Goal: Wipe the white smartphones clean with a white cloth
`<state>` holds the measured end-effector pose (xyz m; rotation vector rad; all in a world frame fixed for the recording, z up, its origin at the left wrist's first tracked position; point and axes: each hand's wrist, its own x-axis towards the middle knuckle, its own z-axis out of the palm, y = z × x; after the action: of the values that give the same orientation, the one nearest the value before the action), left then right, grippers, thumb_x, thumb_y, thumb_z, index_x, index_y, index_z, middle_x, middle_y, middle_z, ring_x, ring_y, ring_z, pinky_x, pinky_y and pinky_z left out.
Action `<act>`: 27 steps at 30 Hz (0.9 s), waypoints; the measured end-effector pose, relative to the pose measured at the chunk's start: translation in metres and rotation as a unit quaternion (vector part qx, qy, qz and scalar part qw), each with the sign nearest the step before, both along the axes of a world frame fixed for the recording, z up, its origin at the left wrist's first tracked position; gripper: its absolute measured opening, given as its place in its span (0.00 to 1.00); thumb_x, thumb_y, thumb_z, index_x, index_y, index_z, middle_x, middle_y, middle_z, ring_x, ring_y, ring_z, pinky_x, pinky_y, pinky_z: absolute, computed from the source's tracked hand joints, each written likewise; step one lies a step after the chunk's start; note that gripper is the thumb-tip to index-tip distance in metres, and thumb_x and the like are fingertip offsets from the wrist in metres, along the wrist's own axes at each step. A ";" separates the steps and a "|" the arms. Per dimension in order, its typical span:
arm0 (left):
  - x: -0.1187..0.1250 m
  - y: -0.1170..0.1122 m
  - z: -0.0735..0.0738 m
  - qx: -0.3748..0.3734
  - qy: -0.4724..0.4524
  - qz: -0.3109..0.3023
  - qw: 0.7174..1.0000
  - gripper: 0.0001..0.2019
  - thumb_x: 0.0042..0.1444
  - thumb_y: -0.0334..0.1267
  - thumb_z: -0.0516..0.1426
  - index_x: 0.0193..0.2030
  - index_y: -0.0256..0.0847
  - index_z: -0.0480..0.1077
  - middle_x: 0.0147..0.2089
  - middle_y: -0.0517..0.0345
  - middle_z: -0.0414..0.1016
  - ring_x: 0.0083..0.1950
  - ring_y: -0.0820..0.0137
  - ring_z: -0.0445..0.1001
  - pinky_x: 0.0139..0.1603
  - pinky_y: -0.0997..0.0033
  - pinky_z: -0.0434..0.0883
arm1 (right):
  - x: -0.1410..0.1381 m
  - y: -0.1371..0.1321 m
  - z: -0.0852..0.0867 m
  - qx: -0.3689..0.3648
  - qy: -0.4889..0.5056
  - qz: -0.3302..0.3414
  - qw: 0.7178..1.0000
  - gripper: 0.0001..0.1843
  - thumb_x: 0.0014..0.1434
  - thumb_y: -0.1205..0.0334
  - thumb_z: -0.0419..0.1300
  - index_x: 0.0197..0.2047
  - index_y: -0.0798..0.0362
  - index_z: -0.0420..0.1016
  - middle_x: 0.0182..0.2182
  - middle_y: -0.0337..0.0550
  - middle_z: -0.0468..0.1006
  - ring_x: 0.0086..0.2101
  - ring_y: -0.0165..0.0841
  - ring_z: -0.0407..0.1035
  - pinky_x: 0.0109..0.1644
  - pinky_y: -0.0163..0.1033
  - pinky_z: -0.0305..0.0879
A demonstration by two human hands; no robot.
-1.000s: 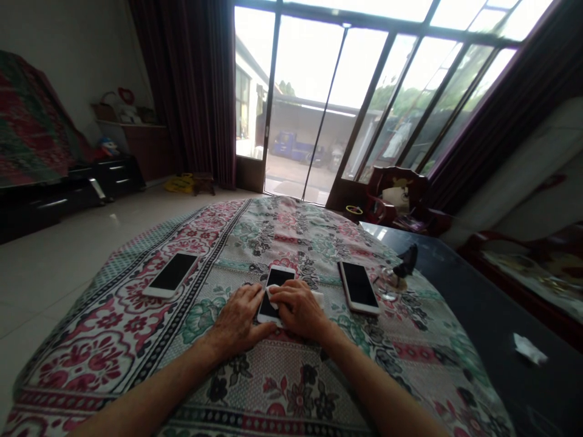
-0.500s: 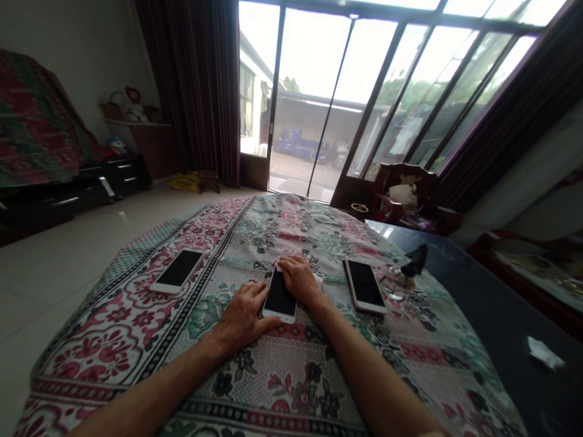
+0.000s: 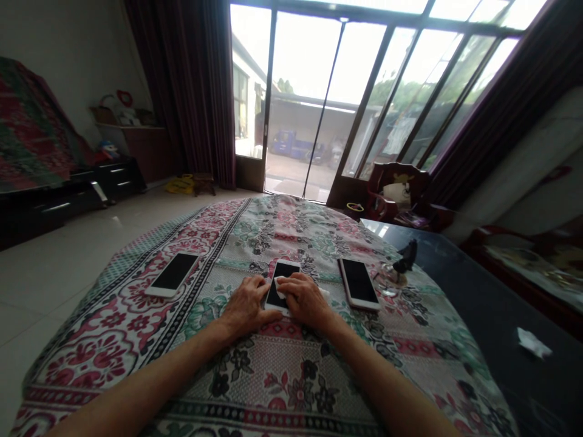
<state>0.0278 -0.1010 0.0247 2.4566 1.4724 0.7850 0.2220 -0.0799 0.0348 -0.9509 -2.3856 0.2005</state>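
Observation:
A white-framed smartphone (image 3: 288, 267) lies flat, screen up, on the tablecloth in front of me. My left hand (image 3: 246, 305) grips its near left corner, fingers against the left side and thumb along the bottom edge. Pressed on the dark screen is my right hand (image 3: 308, 298), closed on a white tissue (image 3: 279, 287) that shows at the fingertips and beside the palm. The right hand covers the phone's lower right part. To the left lies another white smartphone (image 3: 173, 275), and to the right a third smartphone (image 3: 359, 283), both face up and untouched.
A patterned tablecloth (image 3: 291, 388) covers the round table. Past the right phone stands a clear glass item (image 3: 389, 281) with a black piece on top. A crumpled white tissue (image 3: 534, 343) rests on a dark surface (image 3: 492, 315) at right. A wooden chair (image 3: 395, 189) stands behind.
My right hand with the tissue has slid from the phone's upper part towards its lower part, uncovering the top edge. The left hand stays at the phone's corner. The view has shifted slightly.

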 end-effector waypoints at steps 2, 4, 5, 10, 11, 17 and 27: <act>0.001 0.006 0.000 0.005 -0.010 -0.005 1.000 0.23 0.43 0.49 0.66 0.44 0.39 0.74 0.44 0.50 0.71 0.48 0.55 0.68 0.52 0.55 0.69 | 0.001 0.011 0.001 0.003 -0.006 -0.024 1.000 0.15 0.59 0.73 0.53 0.42 0.49 0.78 0.49 0.38 0.78 0.45 0.35 0.67 0.55 0.42 0.60; 0.001 0.009 -0.002 0.017 -0.020 -0.003 1.000 0.23 0.42 0.50 0.66 0.43 0.39 0.73 0.44 0.50 0.70 0.48 0.55 0.67 0.52 0.54 0.69 | -0.001 0.028 0.001 0.010 -0.016 -0.056 0.998 0.15 0.60 0.72 0.52 0.43 0.50 0.77 0.50 0.40 0.77 0.48 0.35 0.67 0.57 0.43 0.58; 0.001 0.010 -0.003 0.023 -0.023 -0.003 0.999 0.23 0.42 0.51 0.66 0.43 0.40 0.73 0.44 0.50 0.70 0.48 0.55 0.67 0.52 0.54 0.68 | -0.003 0.038 0.001 0.013 -0.021 -0.076 0.997 0.16 0.60 0.72 0.52 0.44 0.50 0.77 0.51 0.41 0.77 0.49 0.36 0.66 0.57 0.42 0.57; 0.000 0.016 -0.006 0.025 -0.016 -0.004 1.000 0.27 0.43 0.53 0.66 0.46 0.39 0.73 0.47 0.48 0.70 0.50 0.55 0.67 0.54 0.53 0.68 | -0.014 0.072 -0.001 -0.006 -0.050 -0.158 0.986 0.17 0.60 0.73 0.50 0.45 0.51 0.77 0.48 0.44 0.78 0.49 0.36 0.67 0.57 0.40 0.57; 0.000 0.019 -0.006 0.023 -0.011 -0.004 1.000 0.29 0.42 0.54 0.66 0.48 0.39 0.72 0.49 0.47 0.70 0.51 0.54 0.67 0.55 0.53 0.67 | -0.015 0.075 -0.001 -0.009 -0.055 -0.163 0.985 0.17 0.60 0.73 0.50 0.45 0.51 0.76 0.47 0.44 0.79 0.48 0.36 0.67 0.57 0.40 0.57; -0.001 0.040 -0.005 0.012 0.036 -0.029 0.999 0.39 0.37 0.61 0.66 0.55 0.41 0.71 0.60 0.46 0.67 0.58 0.50 0.64 0.60 0.53 0.64 | -0.012 0.075 -0.003 0.002 -0.053 -0.150 0.987 0.18 0.61 0.73 0.49 0.47 0.50 0.75 0.50 0.44 0.77 0.49 0.35 0.67 0.58 0.41 0.55; -0.003 0.046 -0.009 0.020 0.021 -0.046 0.999 0.40 0.39 0.61 0.65 0.58 0.42 0.68 0.59 0.47 0.69 0.59 0.51 0.64 0.59 0.53 0.63 | -0.008 0.063 -0.004 0.020 -0.032 -0.123 0.992 0.17 0.60 0.74 0.50 0.44 0.50 0.76 0.50 0.43 0.77 0.49 0.37 0.66 0.58 0.44 0.57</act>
<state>0.0250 -0.0552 0.0153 2.5645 1.3579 0.7569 0.2136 -0.0173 0.0311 -1.2373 -2.2942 0.0276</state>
